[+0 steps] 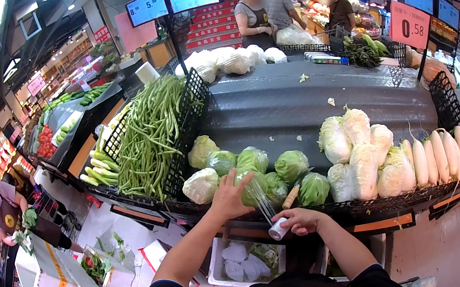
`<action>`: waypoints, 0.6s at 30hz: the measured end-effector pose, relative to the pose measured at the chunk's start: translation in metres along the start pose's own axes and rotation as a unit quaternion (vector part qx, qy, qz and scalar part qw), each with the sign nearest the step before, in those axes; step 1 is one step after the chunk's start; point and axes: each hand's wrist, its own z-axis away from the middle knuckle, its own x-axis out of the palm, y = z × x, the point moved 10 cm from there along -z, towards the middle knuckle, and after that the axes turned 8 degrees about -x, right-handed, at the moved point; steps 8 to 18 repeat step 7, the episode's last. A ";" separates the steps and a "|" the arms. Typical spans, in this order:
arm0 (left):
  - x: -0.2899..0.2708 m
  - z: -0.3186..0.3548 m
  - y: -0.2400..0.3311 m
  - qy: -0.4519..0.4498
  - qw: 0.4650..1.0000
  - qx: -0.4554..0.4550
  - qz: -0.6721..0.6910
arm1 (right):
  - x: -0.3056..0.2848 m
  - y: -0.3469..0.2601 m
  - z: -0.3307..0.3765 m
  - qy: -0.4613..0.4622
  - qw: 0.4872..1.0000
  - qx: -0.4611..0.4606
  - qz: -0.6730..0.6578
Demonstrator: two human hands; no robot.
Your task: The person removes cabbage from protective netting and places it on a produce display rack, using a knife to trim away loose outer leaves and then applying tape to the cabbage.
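A round green cabbage sits at the front of the display, against the fingers and thumb of my left hand, which curve around its side. Clear plastic film stretches from this cabbage down to a white-cored roll of cling film. My right hand grips that roll just past the display's front edge. Close by lies a tool with a wooden handle; its other end is hidden. More round cabbages lie around, some with a shiny wrapped look.
Napa cabbages and white radishes stand to the right, green beans to the left. A black mesh rim edges the display. Below is a foam box; foam cartons stand left, near a person handling greens.
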 end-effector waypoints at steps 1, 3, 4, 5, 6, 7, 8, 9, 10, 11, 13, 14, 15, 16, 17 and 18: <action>-0.001 0.000 -0.001 0.008 1.000 0.012 0.011 | 0.002 0.009 0.004 -0.017 1.000 0.008 -0.012; -0.008 0.003 0.000 0.045 0.998 0.041 0.001 | 0.005 0.024 0.009 -0.042 0.999 0.005 -0.019; -0.010 0.004 0.003 0.054 0.997 0.062 -0.004 | 0.008 0.033 0.011 -0.057 0.998 0.013 -0.039; -0.011 0.006 0.005 0.058 0.995 0.077 -0.013 | 0.009 0.043 0.011 -0.060 0.997 0.026 -0.045; -0.012 0.008 0.007 0.061 0.994 0.092 -0.024 | 0.008 0.051 0.011 -0.058 0.996 0.032 -0.064; -0.011 0.009 0.009 0.060 0.991 0.111 -0.035 | 0.006 0.059 0.008 -0.049 0.996 0.034 -0.060; -0.011 0.009 0.009 0.060 0.991 0.111 -0.035 | 0.006 0.059 0.008 -0.049 0.996 0.034 -0.060; -0.011 0.009 0.009 0.060 0.991 0.111 -0.035 | 0.006 0.059 0.008 -0.049 0.996 0.034 -0.060; -0.011 0.009 0.009 0.060 0.991 0.111 -0.035 | 0.006 0.059 0.008 -0.049 0.996 0.034 -0.060; -0.011 0.009 0.009 0.060 0.991 0.111 -0.035 | 0.006 0.059 0.008 -0.049 0.996 0.034 -0.060; -0.011 0.009 0.009 0.060 0.991 0.111 -0.035 | 0.006 0.059 0.008 -0.049 0.996 0.034 -0.060; -0.011 0.009 0.009 0.060 0.991 0.111 -0.035 | 0.006 0.059 0.008 -0.049 0.996 0.034 -0.060; -0.011 0.009 0.009 0.060 0.991 0.111 -0.035 | 0.006 0.059 0.008 -0.049 0.996 0.034 -0.060; -0.011 0.009 0.009 0.060 0.991 0.111 -0.035 | 0.006 0.059 0.008 -0.049 0.996 0.034 -0.060; -0.011 0.009 0.009 0.060 0.991 0.111 -0.035 | 0.006 0.059 0.008 -0.049 0.996 0.034 -0.060; -0.011 0.009 0.009 0.060 0.991 0.111 -0.035 | 0.006 0.059 0.008 -0.049 0.996 0.034 -0.060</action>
